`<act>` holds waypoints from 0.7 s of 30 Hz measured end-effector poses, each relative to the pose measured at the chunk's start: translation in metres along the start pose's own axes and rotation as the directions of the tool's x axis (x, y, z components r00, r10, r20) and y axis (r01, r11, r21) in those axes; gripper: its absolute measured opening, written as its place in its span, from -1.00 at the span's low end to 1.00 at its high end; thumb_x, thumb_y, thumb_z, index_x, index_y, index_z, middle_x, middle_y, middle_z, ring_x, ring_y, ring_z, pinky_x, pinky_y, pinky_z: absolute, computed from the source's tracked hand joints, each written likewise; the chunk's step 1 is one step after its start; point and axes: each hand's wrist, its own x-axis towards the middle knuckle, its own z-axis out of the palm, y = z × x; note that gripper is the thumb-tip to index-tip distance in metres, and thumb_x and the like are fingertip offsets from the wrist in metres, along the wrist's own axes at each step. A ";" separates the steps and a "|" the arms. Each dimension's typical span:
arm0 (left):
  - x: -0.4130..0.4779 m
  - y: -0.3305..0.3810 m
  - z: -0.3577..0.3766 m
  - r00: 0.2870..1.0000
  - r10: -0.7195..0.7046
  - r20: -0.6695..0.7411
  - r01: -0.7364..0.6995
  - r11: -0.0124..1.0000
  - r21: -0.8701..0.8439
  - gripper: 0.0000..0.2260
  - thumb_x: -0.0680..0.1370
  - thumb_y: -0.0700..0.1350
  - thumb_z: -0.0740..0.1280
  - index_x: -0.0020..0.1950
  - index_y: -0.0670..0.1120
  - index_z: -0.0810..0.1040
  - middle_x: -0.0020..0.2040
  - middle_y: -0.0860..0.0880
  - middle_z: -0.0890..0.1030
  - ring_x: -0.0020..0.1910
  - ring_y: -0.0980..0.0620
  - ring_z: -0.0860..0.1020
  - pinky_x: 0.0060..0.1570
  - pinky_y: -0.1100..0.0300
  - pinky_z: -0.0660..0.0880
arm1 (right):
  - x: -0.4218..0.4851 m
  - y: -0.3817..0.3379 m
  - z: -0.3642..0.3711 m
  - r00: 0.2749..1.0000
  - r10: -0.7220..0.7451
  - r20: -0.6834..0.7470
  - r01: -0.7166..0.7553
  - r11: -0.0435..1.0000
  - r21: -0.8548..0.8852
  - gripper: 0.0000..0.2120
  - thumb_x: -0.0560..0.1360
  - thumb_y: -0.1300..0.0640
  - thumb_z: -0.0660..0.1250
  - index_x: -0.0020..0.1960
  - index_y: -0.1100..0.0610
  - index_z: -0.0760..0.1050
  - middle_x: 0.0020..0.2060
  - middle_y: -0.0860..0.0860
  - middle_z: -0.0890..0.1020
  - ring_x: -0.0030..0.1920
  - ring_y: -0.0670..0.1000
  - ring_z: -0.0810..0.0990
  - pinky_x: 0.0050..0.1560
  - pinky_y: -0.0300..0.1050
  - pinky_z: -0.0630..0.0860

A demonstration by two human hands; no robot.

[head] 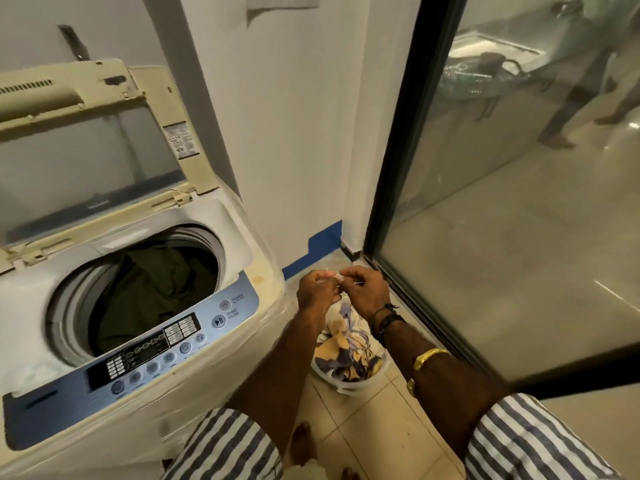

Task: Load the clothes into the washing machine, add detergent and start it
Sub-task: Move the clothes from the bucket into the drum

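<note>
A top-loading washing machine [242, 237] stands at the left with its lid [86, 140] raised. Dark olive clothes [156, 285] lie inside the drum. Its blue control panel [166, 344] faces me. To the right of the machine, my left hand [317, 289] and my right hand [363, 289] meet over the floor, both pinching a small clear sachet [338, 277] between the fingertips. Directly below the hands a white tub [346, 384] holds a yellow, white and blue patterned cloth [349, 344].
A white wall with blue tape [311, 251] at its base rises behind the hands. A dark-framed glass sliding door [398, 168] fills the right side; another person's legs [571, 109] show beyond the glass. Tiled floor [363, 431] lies below, with my bare foot [303, 441].
</note>
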 end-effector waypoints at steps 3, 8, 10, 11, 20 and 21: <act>0.016 -0.009 0.004 0.999 -0.038 0.036 0.036 0.998 0.059 -0.91 0.53 -0.26 0.42 -0.05 -0.09 0.60 0.00 -0.18 0.69 -0.08 -0.11 0.70 -0.01 -0.02 0.67 | 0.006 0.007 0.000 0.996 0.083 -0.013 -0.083 0.997 -0.006 -0.82 0.46 0.13 0.44 0.06 0.06 0.69 -0.03 -0.02 0.72 0.01 -0.01 0.66 0.17 0.00 0.59; 0.038 -0.023 0.010 0.994 -0.072 0.076 0.059 0.985 0.162 -0.88 0.55 -0.26 0.38 -0.10 -0.03 0.60 0.01 -0.16 0.69 -0.02 -0.14 0.68 0.04 -0.06 0.66 | 0.011 0.016 -0.001 0.976 0.213 -0.048 -0.212 0.977 0.021 -0.81 0.45 0.15 0.45 0.06 0.04 0.68 -0.04 -0.01 0.71 0.01 0.04 0.66 0.14 0.00 0.60; 0.042 -0.027 0.011 0.992 -0.085 0.090 0.067 0.980 0.187 -0.85 0.56 -0.27 0.36 -0.13 -0.03 0.59 -0.04 -0.16 0.69 -0.04 -0.14 0.68 0.04 -0.06 0.65 | 0.010 0.025 0.001 0.963 0.263 -0.059 -0.261 0.965 0.037 -0.83 0.43 0.13 0.46 0.02 0.00 0.69 -0.10 -0.04 0.71 -0.04 0.05 0.67 0.08 0.09 0.63; 0.045 -0.031 0.012 0.991 -0.095 0.096 0.074 0.976 0.204 -0.85 0.55 -0.27 0.36 -0.14 -0.03 0.59 -0.05 -0.17 0.69 -0.04 -0.15 0.68 0.04 -0.07 0.65 | 0.010 0.031 0.002 0.955 0.292 -0.059 -0.290 0.956 0.046 -0.84 0.43 0.12 0.46 0.00 -0.03 0.68 -0.12 -0.04 0.71 -0.05 0.05 0.68 0.05 0.11 0.64; 0.076 -0.067 0.023 0.992 -0.042 0.115 -0.017 0.881 0.472 -0.81 0.56 -0.08 0.37 0.01 -0.18 0.70 -0.08 -0.10 0.70 -0.08 -0.13 0.65 0.04 -0.01 0.62 | 0.009 0.081 0.024 0.871 0.484 -0.088 -0.469 0.870 0.152 -0.86 0.36 0.03 0.47 -0.08 -0.08 0.68 -0.16 -0.04 0.72 -0.09 0.11 0.69 -0.06 0.16 0.65; 0.083 -0.073 0.025 0.992 -0.051 0.112 -0.010 0.870 0.494 -0.79 0.56 -0.09 0.37 0.03 -0.20 0.69 -0.06 -0.13 0.71 -0.07 -0.16 0.66 0.04 -0.05 0.63 | 0.012 0.087 0.026 0.864 0.497 -0.086 -0.483 0.864 0.140 -0.86 0.38 0.04 0.48 -0.06 -0.05 0.69 -0.16 -0.01 0.73 -0.09 0.13 0.69 -0.06 0.17 0.65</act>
